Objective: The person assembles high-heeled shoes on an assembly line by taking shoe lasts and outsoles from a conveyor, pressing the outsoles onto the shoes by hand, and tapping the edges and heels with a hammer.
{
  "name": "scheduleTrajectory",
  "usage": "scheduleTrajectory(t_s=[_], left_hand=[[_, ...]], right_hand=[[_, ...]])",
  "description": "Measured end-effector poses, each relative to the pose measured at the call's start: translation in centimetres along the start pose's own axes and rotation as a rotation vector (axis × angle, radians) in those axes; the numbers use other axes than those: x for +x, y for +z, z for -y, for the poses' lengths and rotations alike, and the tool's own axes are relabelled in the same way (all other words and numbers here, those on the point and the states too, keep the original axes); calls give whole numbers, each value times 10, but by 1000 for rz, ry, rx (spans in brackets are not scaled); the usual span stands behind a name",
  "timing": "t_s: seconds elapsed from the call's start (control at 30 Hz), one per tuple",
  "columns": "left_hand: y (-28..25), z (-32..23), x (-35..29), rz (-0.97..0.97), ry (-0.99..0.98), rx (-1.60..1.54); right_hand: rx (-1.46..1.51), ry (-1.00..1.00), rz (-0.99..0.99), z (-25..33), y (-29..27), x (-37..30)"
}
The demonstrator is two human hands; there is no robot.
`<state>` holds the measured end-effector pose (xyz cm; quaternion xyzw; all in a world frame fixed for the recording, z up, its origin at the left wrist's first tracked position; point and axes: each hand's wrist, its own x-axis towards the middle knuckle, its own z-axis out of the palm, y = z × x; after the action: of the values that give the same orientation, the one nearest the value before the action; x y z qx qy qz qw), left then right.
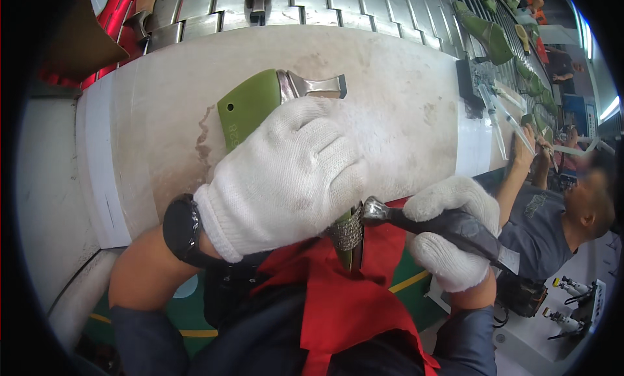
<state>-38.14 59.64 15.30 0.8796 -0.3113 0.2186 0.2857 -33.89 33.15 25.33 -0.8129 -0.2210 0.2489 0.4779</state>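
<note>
White knitted gloves cover both my hands. My left hand is wrapped over a green shoe last carrying a high-heeled shoe. The shoe's silver heel sticks out to the right past my knuckles. Below the glove shows a glittery band around the toe end, which points toward my body. My glove hides the middle of the shoe. In my right hand is a dark-handled hand tool with a rounded metal head. That head is close beside the shoe's toe end, and I cannot tell whether they touch.
A pale, stained worktop lies under the shoe. Behind it runs a slatted metal conveyor with more green lasts. Brushes or thin tools sit at the right edge. A co-worker works close on my right.
</note>
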Motion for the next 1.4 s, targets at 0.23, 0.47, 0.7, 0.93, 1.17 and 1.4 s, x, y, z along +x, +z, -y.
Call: scheduleTrajectory(t_s=[0.23,0.47,0.7,0.93,1.17,1.4], left_hand=[[2,0,0,23,-87,-49],[0,-7,0,60,-124,-50],[-2,-1,-2,-4,-42,-33],[-15,-7,4,0,-1,-32],[-52,-16,13,-294,-283,-490],[-27,-31,73,-517,-583,-1153]], right_hand=[[19,-48,176,6,-11,32],[-87,-144,365,21,-18,56],[205,90,209,0,-6,33],[-798,-419,-329,-52,-6,44],[-534,-665,-341,-67,45,-11],[-127,-798,-543,-26,67,37]])
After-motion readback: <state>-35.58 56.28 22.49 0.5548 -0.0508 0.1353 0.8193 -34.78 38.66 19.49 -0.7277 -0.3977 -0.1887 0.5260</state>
